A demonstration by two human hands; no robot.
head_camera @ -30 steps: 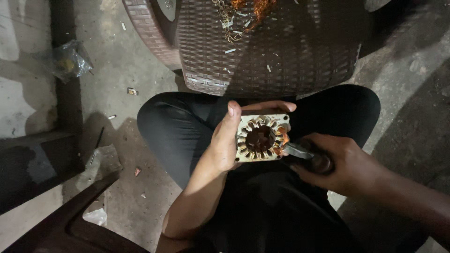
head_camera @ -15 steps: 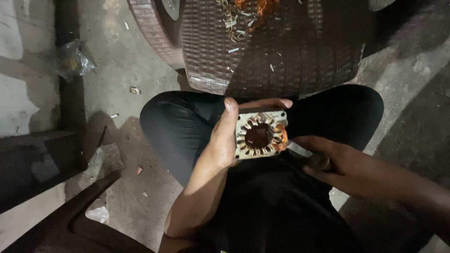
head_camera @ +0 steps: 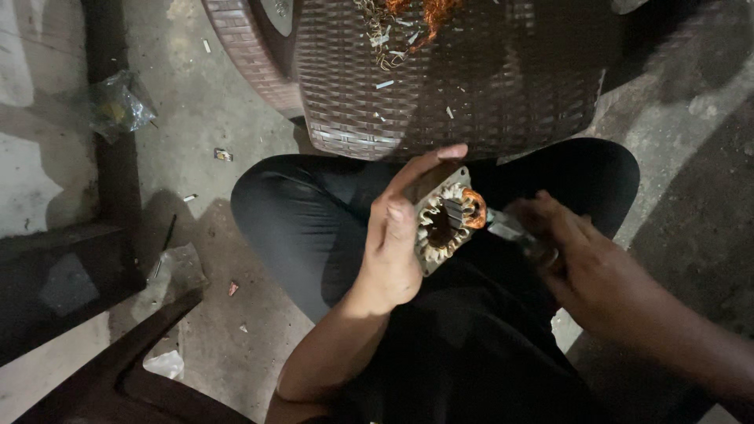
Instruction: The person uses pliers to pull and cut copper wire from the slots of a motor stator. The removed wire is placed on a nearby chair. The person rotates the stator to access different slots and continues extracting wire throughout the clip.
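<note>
A rough concrete floor (head_camera: 212, 118), dim and littered with scraps, lies under a seated person in black trousers (head_camera: 298, 228). Over the lap sits a square motor stator (head_camera: 444, 224), a pale metal plate ringed with whitish windings around a dark bore, tilted on edge toward the right. A tuft of copper wire (head_camera: 473, 208) stands at its upper right edge. The left hand (head_camera: 397, 243) clasps the stator from the left, thumb across the near face and forefinger stretched along the top edge. The right hand (head_camera: 577, 255) is curled around a metal tool (head_camera: 506, 229) whose tip seems to meet the copper wire, though blur hides the contact. Just beyond the knees stands a brown woven stool (head_camera: 440, 78) strewn with wire clippings (head_camera: 397, 23). A crumpled plastic bag (head_camera: 118, 106) lies well apart at the left.
</note>
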